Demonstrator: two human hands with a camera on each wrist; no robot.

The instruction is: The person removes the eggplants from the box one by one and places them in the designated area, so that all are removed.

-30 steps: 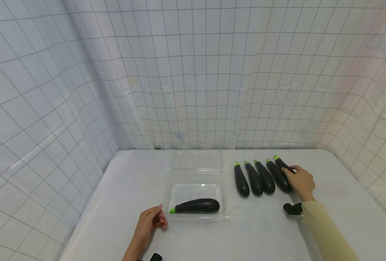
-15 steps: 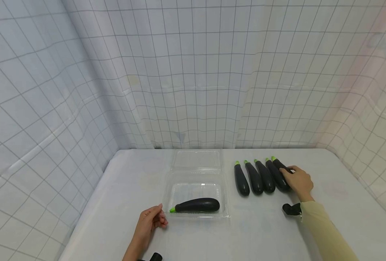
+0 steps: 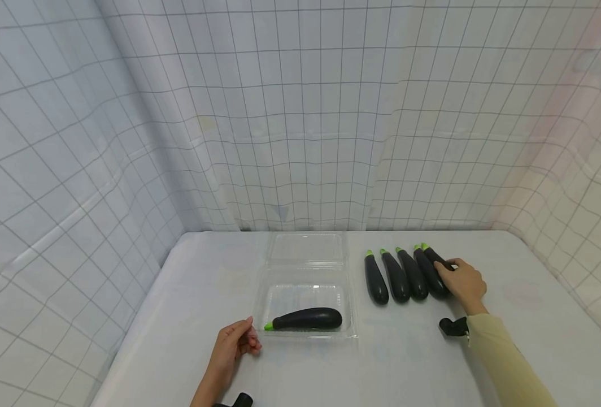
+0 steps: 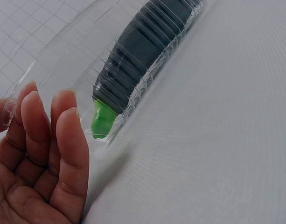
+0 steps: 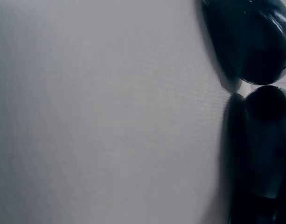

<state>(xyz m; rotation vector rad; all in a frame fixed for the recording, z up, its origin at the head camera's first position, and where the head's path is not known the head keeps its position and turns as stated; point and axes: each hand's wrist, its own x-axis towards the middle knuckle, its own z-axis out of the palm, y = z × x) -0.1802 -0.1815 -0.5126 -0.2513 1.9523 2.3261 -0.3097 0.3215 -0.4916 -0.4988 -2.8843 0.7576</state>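
At the right of the table my right hand [image 3: 464, 284] grips the rightmost eggplant [image 3: 434, 254], a dark one with a bright green stem end, covering its lower part. It lies against the neighbouring eggplant [image 3: 429, 272]. My left hand [image 3: 234, 346] is at the near left corner of an open clear plastic clamshell container [image 3: 305, 294]. In the left wrist view, thumb and curled fingers [image 4: 70, 144] pinch that corner. Inside the container one eggplant [image 3: 308, 319] lies crosswise, green stem end [image 4: 103, 120] toward my left hand. The right wrist view shows rounded eggplant ends [image 5: 264, 42], my hand out of sight.
Three more eggplants lie in a row between the container and my right hand, the leftmost eggplant [image 3: 377, 281] slightly apart. The container's lid [image 3: 306, 249] is folded back toward the rear table edge. White gridded curtains [image 3: 300, 141] enclose the table [image 3: 204, 282].
My right hand has shifted slightly left with the rightmost eggplant, closing the gap to its neighbour, which also moved slightly left. My left hand stays at the container's corner.
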